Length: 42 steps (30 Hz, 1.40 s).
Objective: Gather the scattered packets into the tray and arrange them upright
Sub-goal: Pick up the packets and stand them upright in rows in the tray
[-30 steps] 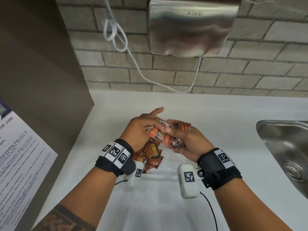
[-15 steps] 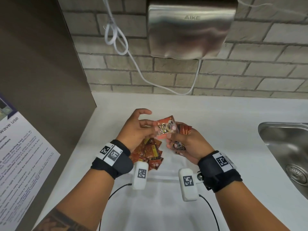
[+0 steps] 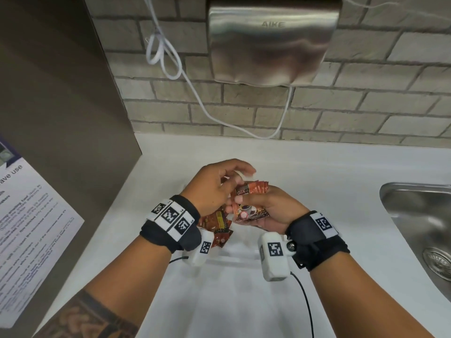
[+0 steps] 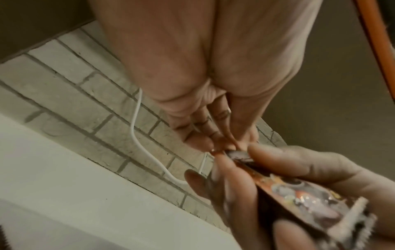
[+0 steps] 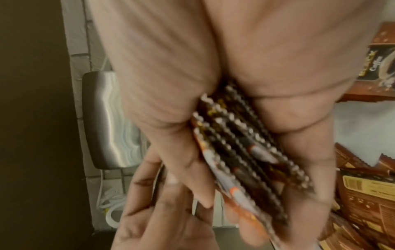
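My right hand (image 3: 253, 208) grips a stack of several orange-brown coffee packets (image 3: 251, 203), thumb across the front one. In the right wrist view the stack (image 5: 245, 152) shows edge-on between thumb and fingers. My left hand (image 3: 231, 181) curls over the stack's top; in the left wrist view its fingertips (image 4: 215, 143) pinch the upper end of the front packet (image 4: 299, 191). More loose packets (image 3: 217, 225) lie in a heap below my left wrist, also seen in the right wrist view as loose packets (image 5: 367, 194). A clear tray's near rim (image 3: 234, 261) shows faintly between my wrists.
A steel hand dryer (image 3: 271, 42) hangs on the brick wall, its white cord (image 3: 190, 84) looping down to the counter. A steel sink (image 3: 419, 228) lies at the right. A dark panel (image 3: 61, 118) with a paper notice (image 3: 29, 228) bounds the left.
My left hand, which held one packet raised in front of the stack, has laid it onto the stack in my right hand. The right thumb now lies across it.
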Each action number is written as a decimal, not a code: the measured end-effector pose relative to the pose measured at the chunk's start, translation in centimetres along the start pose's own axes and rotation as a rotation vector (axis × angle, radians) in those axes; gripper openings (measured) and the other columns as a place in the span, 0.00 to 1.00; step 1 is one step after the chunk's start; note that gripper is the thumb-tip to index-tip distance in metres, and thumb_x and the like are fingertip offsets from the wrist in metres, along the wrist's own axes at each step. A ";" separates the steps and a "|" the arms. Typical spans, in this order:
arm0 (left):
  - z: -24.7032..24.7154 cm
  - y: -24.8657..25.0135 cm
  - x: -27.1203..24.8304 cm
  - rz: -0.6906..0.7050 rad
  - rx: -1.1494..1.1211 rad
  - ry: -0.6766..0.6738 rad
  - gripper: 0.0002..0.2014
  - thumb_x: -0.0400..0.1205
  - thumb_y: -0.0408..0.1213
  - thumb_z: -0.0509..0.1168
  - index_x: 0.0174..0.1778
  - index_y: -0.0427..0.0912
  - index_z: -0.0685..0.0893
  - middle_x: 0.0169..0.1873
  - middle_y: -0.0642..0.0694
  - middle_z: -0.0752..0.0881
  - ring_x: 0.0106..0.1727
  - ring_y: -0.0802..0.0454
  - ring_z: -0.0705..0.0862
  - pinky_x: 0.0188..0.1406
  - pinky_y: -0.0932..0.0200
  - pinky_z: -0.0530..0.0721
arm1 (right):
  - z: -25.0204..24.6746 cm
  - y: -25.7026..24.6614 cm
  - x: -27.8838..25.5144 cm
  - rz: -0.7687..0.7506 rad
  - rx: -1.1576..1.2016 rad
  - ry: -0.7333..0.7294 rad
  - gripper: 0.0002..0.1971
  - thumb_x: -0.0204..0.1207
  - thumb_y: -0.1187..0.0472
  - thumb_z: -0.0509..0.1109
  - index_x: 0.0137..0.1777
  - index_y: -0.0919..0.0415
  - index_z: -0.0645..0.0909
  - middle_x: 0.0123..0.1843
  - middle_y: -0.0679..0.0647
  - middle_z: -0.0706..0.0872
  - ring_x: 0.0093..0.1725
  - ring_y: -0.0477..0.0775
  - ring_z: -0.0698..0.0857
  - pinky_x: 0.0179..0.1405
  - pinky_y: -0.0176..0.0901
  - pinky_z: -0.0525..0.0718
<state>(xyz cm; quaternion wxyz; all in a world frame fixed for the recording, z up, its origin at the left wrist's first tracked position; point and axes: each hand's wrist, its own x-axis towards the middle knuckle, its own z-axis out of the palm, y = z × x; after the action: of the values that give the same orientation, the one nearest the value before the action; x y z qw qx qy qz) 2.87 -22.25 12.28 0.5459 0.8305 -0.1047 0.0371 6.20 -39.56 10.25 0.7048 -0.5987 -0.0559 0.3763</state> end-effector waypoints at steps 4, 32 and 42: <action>0.7 -0.1 -0.7 0.121 0.229 -0.262 0.36 0.80 0.34 0.73 0.80 0.64 0.67 0.79 0.59 0.65 0.79 0.65 0.68 0.70 0.68 0.75 | -0.5 -0.1 0.3 -0.008 0.124 0.019 0.12 0.78 0.74 0.68 0.60 0.71 0.83 0.57 0.73 0.87 0.57 0.70 0.88 0.60 0.66 0.86; -3.2 -3.8 0.8 -0.107 -0.200 -0.179 0.60 0.57 0.44 0.88 0.79 0.70 0.58 0.77 0.51 0.68 0.74 0.56 0.76 0.67 0.55 0.83 | 2.8 0.9 0.8 -0.069 -0.064 0.255 0.08 0.78 0.64 0.75 0.56 0.63 0.88 0.39 0.50 0.89 0.28 0.41 0.80 0.29 0.36 0.69; 0.8 -4.2 0.3 -0.269 -1.209 -0.481 0.29 0.77 0.17 0.62 0.70 0.48 0.78 0.81 0.37 0.72 0.75 0.31 0.77 0.68 0.20 0.74 | 0.3 1.5 -0.1 -0.101 0.038 0.114 0.32 0.65 0.63 0.85 0.69 0.67 0.80 0.65 0.69 0.87 0.67 0.70 0.85 0.73 0.75 0.74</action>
<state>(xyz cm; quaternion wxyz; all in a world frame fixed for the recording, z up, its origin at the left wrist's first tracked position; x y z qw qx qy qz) 3.99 -21.44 8.23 0.8769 0.3690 -0.1214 -0.2830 5.28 -39.33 9.08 0.7361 -0.6023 -0.0385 0.3065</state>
